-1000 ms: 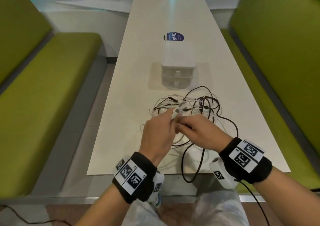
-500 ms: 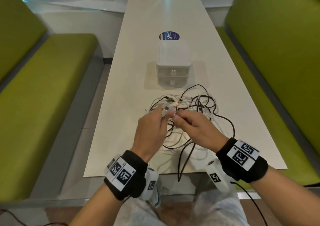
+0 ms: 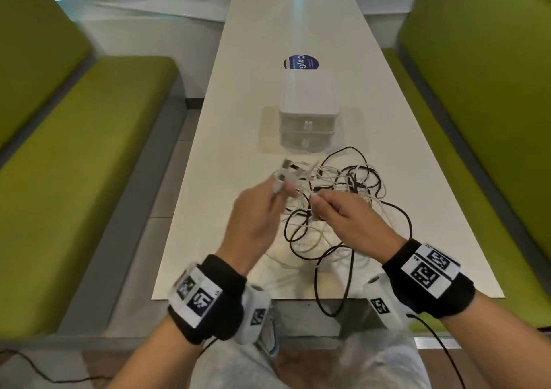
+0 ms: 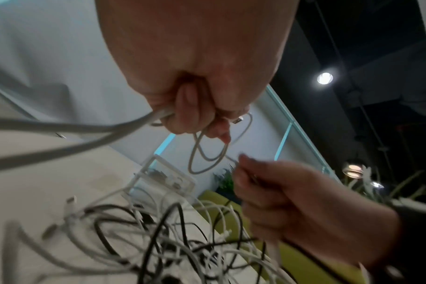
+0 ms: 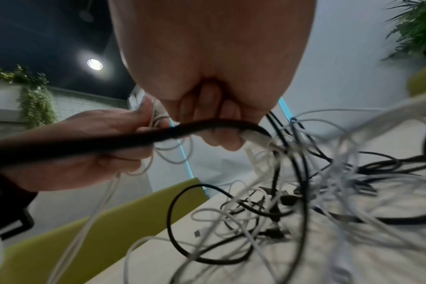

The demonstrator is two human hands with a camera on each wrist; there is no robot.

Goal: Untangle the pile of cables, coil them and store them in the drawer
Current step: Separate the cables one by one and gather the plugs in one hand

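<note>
A tangle of black and white cables point(image 3: 343, 206) lies on the white table point(image 3: 220, 204), just in front of a small white two-drawer box point(image 3: 308, 111) with both drawers closed. My left hand point(image 3: 277, 192) grips a white cable point(image 4: 207, 159) near its plug, raised a little above the pile, with small loops hanging below the fingers. My right hand point(image 3: 316, 204) pinches another white strand of the same tangle point(image 5: 255, 138) beside it. A black cable point(image 5: 110, 138) crosses under the right palm. One black loop point(image 3: 331, 302) hangs over the near table edge.
Green benches point(image 3: 74, 180) run along both sides of the table, the other point(image 3: 492, 120) on the right. A round blue sticker point(image 3: 300, 62) lies behind the drawer box. The near table edge is just past my wrists.
My left hand has pulled left and away from the right, drawing the white cable's plug end out of the pile. The hands now stand a little apart.
</note>
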